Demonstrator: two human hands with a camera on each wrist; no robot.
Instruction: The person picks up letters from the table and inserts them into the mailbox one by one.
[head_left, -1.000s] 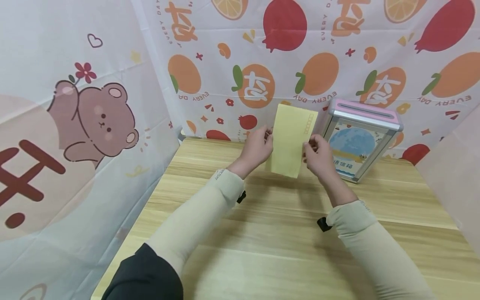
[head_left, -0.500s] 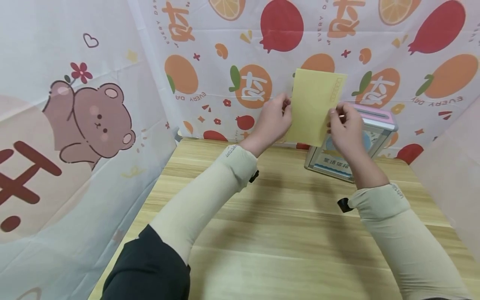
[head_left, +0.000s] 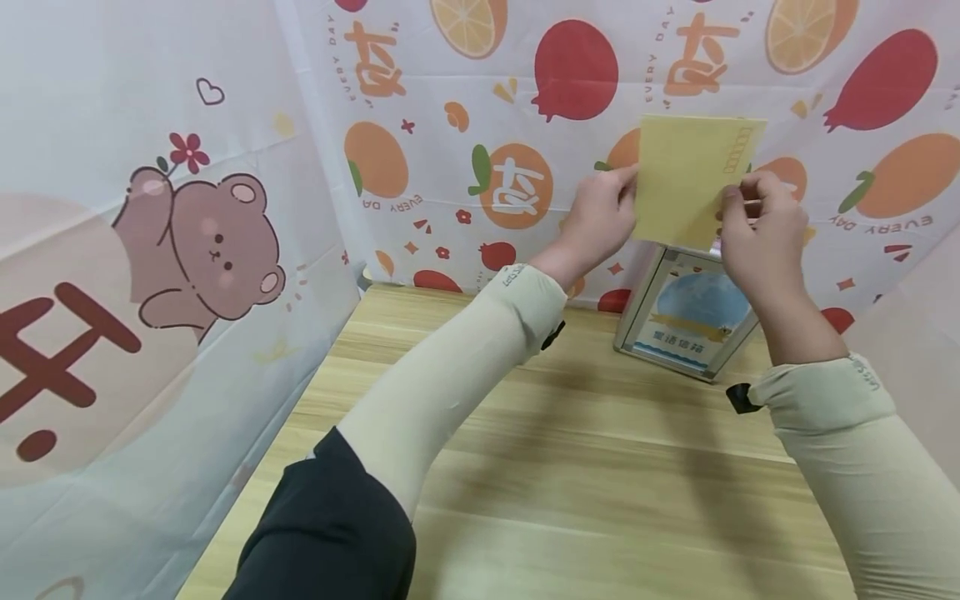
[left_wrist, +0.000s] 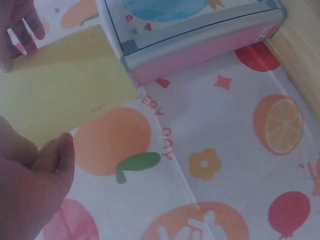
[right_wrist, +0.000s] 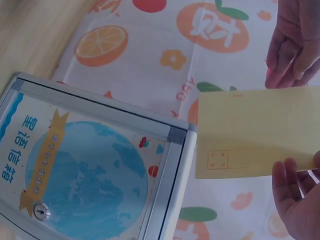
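Note:
A yellow paper envelope (head_left: 681, 179) with small printed boxes near one edge is held up above a silver-framed letter box (head_left: 686, 315). My left hand (head_left: 596, 218) pinches its left edge between thumb and fingers. On the opposite edge, my right hand (head_left: 768, 237) pinches it with the thumb in front. In the right wrist view the envelope's lower end (right_wrist: 202, 135) lies right at the box's top edge (right_wrist: 192, 132). The box front bears a blue globe picture and a round lock (right_wrist: 41, 211). In the head view, the envelope and right hand hide most of the pink top.
The box stands at the back of a wood-grain table (head_left: 540, 467), close to a fruit-printed cloth (head_left: 442, 167) hung behind. A bear-printed cloth (head_left: 217, 242) hangs along the left side. Black wrist cameras (head_left: 742, 398) sit under the cuffs.
Both hands have carried the envelope up and to the right, from beside the letter box to above it. The box stays in place on the table.

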